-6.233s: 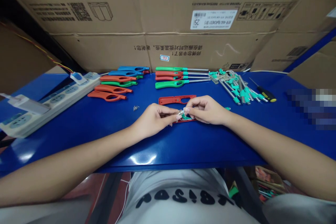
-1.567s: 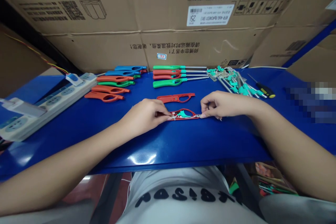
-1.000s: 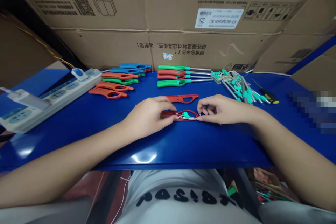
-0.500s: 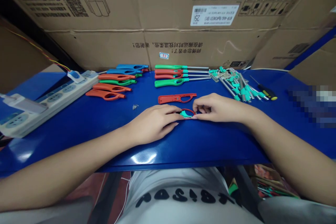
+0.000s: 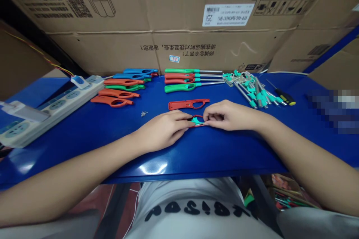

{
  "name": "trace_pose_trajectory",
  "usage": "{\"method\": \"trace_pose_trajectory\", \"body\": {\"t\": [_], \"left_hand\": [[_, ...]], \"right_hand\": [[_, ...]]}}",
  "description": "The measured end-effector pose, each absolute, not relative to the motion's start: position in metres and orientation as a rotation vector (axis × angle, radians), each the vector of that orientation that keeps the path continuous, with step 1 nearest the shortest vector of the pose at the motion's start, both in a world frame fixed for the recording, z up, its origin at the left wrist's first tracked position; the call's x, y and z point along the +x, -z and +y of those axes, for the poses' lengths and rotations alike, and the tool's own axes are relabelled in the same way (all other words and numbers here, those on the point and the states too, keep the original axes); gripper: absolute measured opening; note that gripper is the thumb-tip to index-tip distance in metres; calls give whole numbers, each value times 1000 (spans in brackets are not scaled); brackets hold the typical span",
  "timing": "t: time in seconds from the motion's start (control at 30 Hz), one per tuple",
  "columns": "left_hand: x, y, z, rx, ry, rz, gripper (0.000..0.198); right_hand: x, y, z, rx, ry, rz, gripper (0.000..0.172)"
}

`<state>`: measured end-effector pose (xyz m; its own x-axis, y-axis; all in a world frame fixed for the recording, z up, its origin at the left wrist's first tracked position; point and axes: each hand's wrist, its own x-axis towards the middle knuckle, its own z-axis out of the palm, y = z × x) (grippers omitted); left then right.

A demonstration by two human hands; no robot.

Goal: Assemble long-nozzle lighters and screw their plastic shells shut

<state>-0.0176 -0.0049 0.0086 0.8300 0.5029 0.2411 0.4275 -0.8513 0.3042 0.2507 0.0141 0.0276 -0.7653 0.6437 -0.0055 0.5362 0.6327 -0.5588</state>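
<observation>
Between my two hands, low over the blue table, lies a red lighter shell half (image 5: 198,116) with a green trigger (image 5: 198,121) and thin white wires in it. My left hand (image 5: 167,129) is closed over its left end, which the fingers hide. My right hand (image 5: 226,116) pinches at its right end with thumb and forefinger, by the wires; the fingertips partly cover what they grip. Just beyond my hands rests another red shell half (image 5: 188,104), inner side up. To the left of it is a small pile of screws (image 5: 144,114).
Orange, green and blue lighter handles (image 5: 114,92) lie at the left beside a white power strip (image 5: 57,108). Lighters with metal tubes (image 5: 193,78) lie at the back. Tubes with green parts (image 5: 256,91) and a screwdriver (image 5: 284,97) are at the right. A cardboard wall (image 5: 117,50) stands behind.
My right hand has shifted slightly left along the red shell half, its fingertips now nearer the green trigger. My left hand stays about where it was.
</observation>
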Motion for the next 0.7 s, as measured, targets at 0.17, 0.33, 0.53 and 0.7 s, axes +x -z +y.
{"method": "trace_pose_trajectory", "body": {"t": [0.17, 0.33, 0.53, 0.7], "left_hand": [[-17, -8, -5, 2748, -493, 702, 32], [-17, -8, -4, 2755, -489, 697, 32], [-17, -9, -5, 2827, -468, 695, 31], [-18, -9, -4, 2822, -530, 663, 30]], "right_hand": [[249, -28, 14, -1042, -841, -2613, 20], [251, -27, 14, -1011, -862, -2634, 19], [249, -27, 14, -999, -827, -2614, 14], [251, -27, 16, -956, -847, -2624, 12]]}}
